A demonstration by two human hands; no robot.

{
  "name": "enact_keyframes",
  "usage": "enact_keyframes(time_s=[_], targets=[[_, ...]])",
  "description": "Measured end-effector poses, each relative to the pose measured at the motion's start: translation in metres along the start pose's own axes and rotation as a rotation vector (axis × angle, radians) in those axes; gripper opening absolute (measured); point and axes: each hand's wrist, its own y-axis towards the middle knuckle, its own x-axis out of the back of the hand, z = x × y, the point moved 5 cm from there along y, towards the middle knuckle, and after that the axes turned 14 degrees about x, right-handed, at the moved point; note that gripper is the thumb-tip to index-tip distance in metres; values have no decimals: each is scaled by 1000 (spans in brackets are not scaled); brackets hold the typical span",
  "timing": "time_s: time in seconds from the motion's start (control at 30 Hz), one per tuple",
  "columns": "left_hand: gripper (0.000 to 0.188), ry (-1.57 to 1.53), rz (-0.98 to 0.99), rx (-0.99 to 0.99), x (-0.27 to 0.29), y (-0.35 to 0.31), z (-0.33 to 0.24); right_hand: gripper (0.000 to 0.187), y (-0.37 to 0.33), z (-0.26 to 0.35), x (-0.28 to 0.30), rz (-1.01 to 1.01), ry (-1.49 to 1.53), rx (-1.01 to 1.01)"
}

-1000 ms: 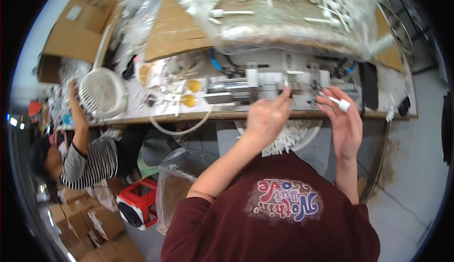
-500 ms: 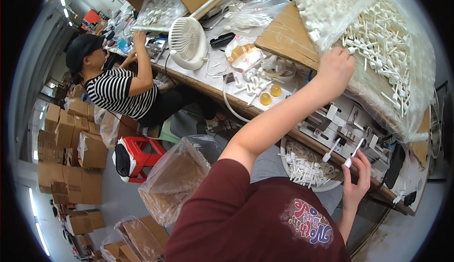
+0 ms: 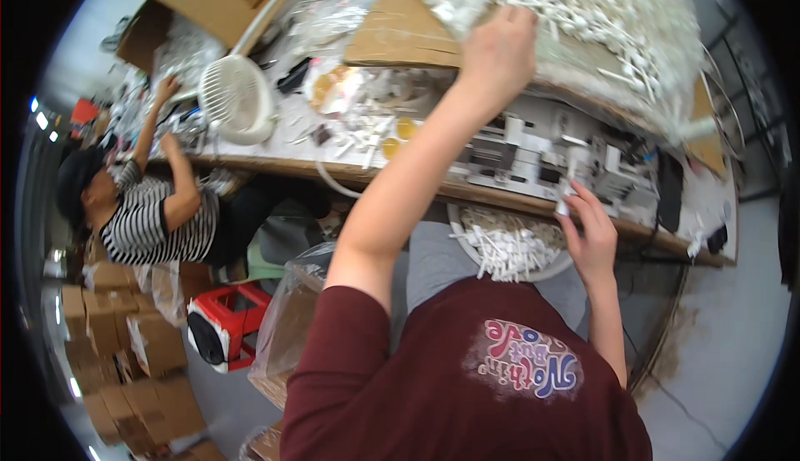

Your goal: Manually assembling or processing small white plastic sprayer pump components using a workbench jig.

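Note:
My left hand (image 3: 502, 51) reaches over the cardboard to the near edge of a heap of small white stemmed plastic parts (image 3: 583, 24). Its fingers are bent together, and their tips are partly hidden, so what they pinch does not show. At the bench edge my right hand (image 3: 590, 232) pinches a white stemmed plastic part (image 3: 564, 204) between thumb and fingers. Just beyond that hand is a metal fixture (image 3: 533, 161) with blocks and slots. A white bowl (image 3: 546, 275) holding more white parts (image 3: 504, 249) sits below the bench edge, by my lap.
Clear plastic film (image 3: 679, 69) lies around the heap. On the bench to the left are a white fan (image 3: 237, 99), yellow round pieces (image 3: 406, 128) and scattered white parts (image 3: 362, 136). A co-worker in a striped shirt (image 3: 162, 219) sits left, beside a red stool (image 3: 229, 328).
The whole view has shifted. My left hand has moved to the edge of the heap. My right hand, with the white part, is now closer against the fixture. The co-worker's hand is raised higher.

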Motion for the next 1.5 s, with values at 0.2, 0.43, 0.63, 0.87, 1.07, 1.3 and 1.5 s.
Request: enact_keyframes(time_s=[0.2,0.43,0.63,0.87,1.07,1.3,1.5], targets=[[15,-316,140,94,38,-26,-43,27,17,7,-12,88,-206,224],[19,-494,303,251,45,-63,-39,19,25,5,-11,88,-259,286],[32,-607,400,335,42,-86,-32,21,31,2,-18,144,-287,268],[34,-457,424,236,35,-109,-31,22,38,1,-19,210,-306,226],[37,-419,423,213,34,-124,-34,19,42,3,-21,263,-344,199],[39,-376,461,221,32,-147,-26,27,65,-12,13,217,62,-6],[32,-153,428,29,17,-167,-39,22,135,-78,95,-141,-517,136]])
